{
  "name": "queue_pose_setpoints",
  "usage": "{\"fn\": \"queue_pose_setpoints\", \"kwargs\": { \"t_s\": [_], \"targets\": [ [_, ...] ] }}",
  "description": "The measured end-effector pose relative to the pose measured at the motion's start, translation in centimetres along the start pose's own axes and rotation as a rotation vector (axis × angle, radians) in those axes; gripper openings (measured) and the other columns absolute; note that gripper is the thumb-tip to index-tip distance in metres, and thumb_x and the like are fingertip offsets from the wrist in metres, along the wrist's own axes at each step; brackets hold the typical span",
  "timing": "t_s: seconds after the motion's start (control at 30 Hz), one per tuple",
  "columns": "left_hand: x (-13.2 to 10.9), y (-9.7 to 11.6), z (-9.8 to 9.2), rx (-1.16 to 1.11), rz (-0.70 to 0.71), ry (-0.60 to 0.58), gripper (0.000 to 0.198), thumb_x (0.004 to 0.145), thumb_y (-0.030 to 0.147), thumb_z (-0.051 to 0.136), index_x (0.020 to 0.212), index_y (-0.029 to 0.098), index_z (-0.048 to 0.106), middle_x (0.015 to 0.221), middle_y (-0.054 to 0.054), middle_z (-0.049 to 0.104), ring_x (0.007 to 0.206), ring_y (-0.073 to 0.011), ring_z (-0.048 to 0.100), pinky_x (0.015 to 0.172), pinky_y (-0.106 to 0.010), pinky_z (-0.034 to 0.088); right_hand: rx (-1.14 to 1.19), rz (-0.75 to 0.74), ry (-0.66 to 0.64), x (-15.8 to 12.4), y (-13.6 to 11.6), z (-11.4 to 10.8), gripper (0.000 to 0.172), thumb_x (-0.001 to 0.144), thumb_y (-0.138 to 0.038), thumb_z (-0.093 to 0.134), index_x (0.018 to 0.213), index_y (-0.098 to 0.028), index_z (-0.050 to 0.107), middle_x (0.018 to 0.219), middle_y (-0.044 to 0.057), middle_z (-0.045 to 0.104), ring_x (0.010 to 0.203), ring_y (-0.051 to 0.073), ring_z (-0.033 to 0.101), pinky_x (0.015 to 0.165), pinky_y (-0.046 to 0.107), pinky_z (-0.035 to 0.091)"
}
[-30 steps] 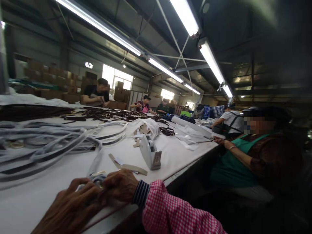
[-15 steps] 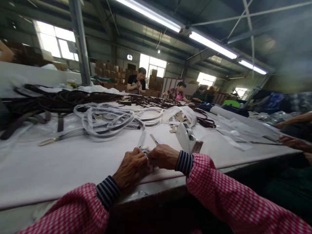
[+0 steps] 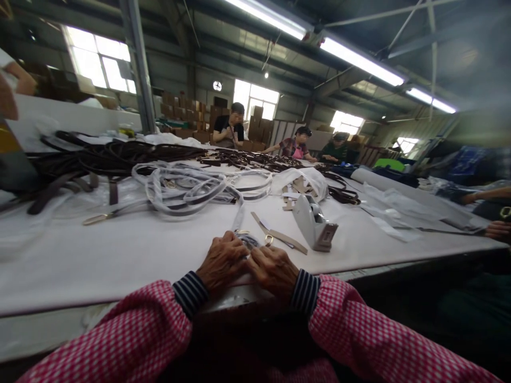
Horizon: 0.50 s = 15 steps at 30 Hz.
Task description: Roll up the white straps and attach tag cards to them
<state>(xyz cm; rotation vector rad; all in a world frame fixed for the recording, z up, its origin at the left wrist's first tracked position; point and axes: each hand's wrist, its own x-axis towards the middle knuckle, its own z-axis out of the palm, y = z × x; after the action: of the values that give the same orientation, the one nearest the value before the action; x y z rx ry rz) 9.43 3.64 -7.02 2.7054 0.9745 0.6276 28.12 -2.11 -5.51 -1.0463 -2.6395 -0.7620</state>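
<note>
Grey, film-wrapped strap, wound into a small roll (image 3: 249, 240), sits on the white tabletop (image 3: 128, 255) near its front edge, right between the two hands I am watching through the head camera. The left hand (image 3: 224, 261) grips the roll from its left, fingers bent over it; the right hand (image 3: 274, 267) grips it from the other side, and the fingertips of the two nearly meet at the near face, where some are hidden from me. A gold-coloured buckle (image 3: 269, 239) shows just beyond the right knuckles, though I cannot tell what it is attached to. Behind it lie flat tan strips (image 3: 288, 240), and next to those stands a pale tape dispenser (image 3: 313, 221). Farther back I see a clear bag (image 3: 317, 180) with tan pieces (image 3: 293, 191) at its mouth, and to its left loose loops of wrapped straps (image 3: 187, 201). Dark straps (image 3: 120, 153) are heaped past the loops. At the table's far side I make out three co-workers, one in a pink apron (image 3: 297, 152), with stacked cartons (image 3: 181, 110) behind.
</note>
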Motion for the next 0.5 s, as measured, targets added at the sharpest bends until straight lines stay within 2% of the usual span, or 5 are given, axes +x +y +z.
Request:
{"fn": "queue_pose_setpoints", "kwargs": {
  "t_s": [0.07,0.1,0.2,0.3,0.5],
  "targets": [
    [0.0,0.0,-0.1,-0.017,-0.006,-0.002,0.02,0.096,0.036,0.061,0.085,0.021,0.07,0.09,-0.003,0.067,0.1,-0.0271,0.051,0.081,-0.042,0.034,0.015,0.021,0.021,-1.1,-0.7,0.5,0.015,0.099,-0.014,0.048,0.099,-0.012,0.063,0.092,0.01,0.066,0.08,0.024,0.061,0.061,0.034,0.044],
    [0.1,0.0,-0.1,-0.025,-0.006,0.001,0.019,0.096,0.035,0.061,0.088,0.021,0.071,0.091,-0.003,0.068,0.101,-0.0272,0.051,0.082,-0.042,0.034,0.026,0.038,0.017,-1.7,-1.0,0.7,0.018,0.099,-0.014,0.049,0.109,-0.009,0.062,0.098,0.012,0.067,0.085,0.025,0.061,0.063,0.035,0.046],
    [0.2,0.0,-0.1,-0.036,-0.002,0.006,0.013,0.094,0.029,0.062,0.093,0.024,0.073,0.094,-0.002,0.07,0.103,-0.0274,0.052,0.084,-0.043,0.035,0.048,0.141,0.007,-3.0,-1.8,1.0,0.039,0.098,-0.013,0.048,0.136,-0.002,0.05,0.109,0.015,0.066,0.097,0.027,0.059,0.073,0.037,0.05],
    [0.2,0.1,-0.4,-0.04,-0.007,-0.004,0.014,0.091,0.025,0.061,0.094,0.024,0.075,0.095,-0.003,0.071,0.103,-0.0277,0.053,0.084,-0.043,0.035,0.048,0.218,-0.002,-3.6,-2.4,1.2,0.044,0.099,-0.014,0.047,0.142,-0.002,0.046,0.112,0.016,0.065,0.102,0.028,0.058,0.08,0.04,0.051],
    [-0.1,0.2,-1.8,-0.128,0.049,-0.055,0.015,0.088,0.03,0.065,0.1,0.024,0.072,0.1,-0.003,0.07,0.106,-0.0281,0.053,0.086,-0.042,0.037,0.051,0.163,-0.047,-3.4,-2.4,0.8,0.047,0.101,-0.024,0.048,0.142,-0.001,0.046,0.117,0.018,0.065,0.105,0.03,0.058,0.08,0.043,0.052]
  ]
}}
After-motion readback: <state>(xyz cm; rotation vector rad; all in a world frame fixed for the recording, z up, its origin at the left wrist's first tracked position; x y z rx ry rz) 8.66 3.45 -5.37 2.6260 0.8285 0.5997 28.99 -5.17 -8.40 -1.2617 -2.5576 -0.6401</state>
